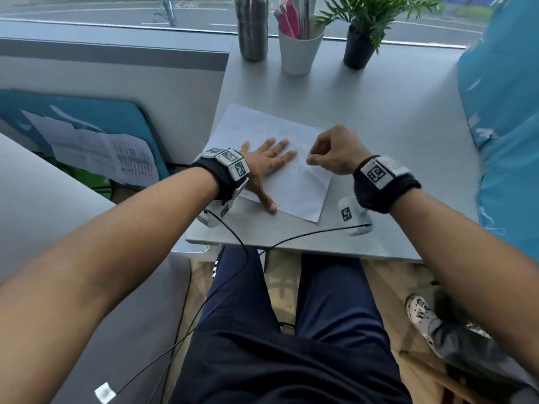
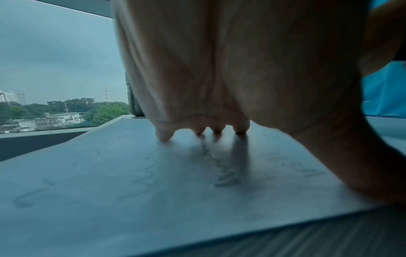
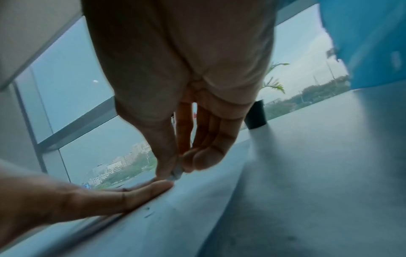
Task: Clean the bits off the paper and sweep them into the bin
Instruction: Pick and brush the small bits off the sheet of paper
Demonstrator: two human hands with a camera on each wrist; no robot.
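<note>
White paper is pinned flat on the desk by the spread left hand; the eraser pinched in the right hand could crumple the sheet if rubbed hard, scattering the dark bits

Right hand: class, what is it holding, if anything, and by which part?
The right hand pinches a small whitish object between thumb and fingertips. Most of it is hidden, so which part is gripped cannot be told. It looks like an eraser.
</note>
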